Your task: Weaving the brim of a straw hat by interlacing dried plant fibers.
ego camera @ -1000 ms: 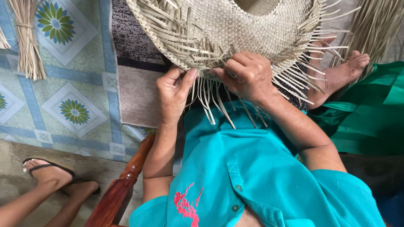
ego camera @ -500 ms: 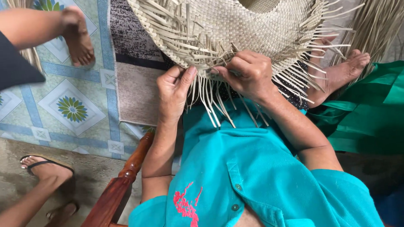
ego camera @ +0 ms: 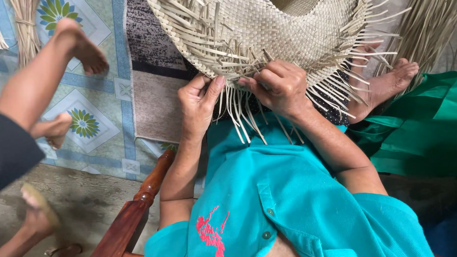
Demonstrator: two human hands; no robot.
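Straw hat (ego camera: 296,35): your left hand (ego camera: 199,101) and right hand (ego camera: 277,86) both pinch loose brim strands (ego camera: 238,118) between closed fingertips.

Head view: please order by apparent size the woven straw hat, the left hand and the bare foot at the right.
1. woven straw hat, clearly largest.
2. left hand and bare foot look alike; unranked.

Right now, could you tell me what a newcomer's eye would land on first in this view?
First, the big half-woven straw hat at top centre, loose strips fringing its brim. Just below it, the left hand and right hand pinch strips at the brim edge, above a teal shirt. At left, another person's bare leg crosses a blue floral floor mat.
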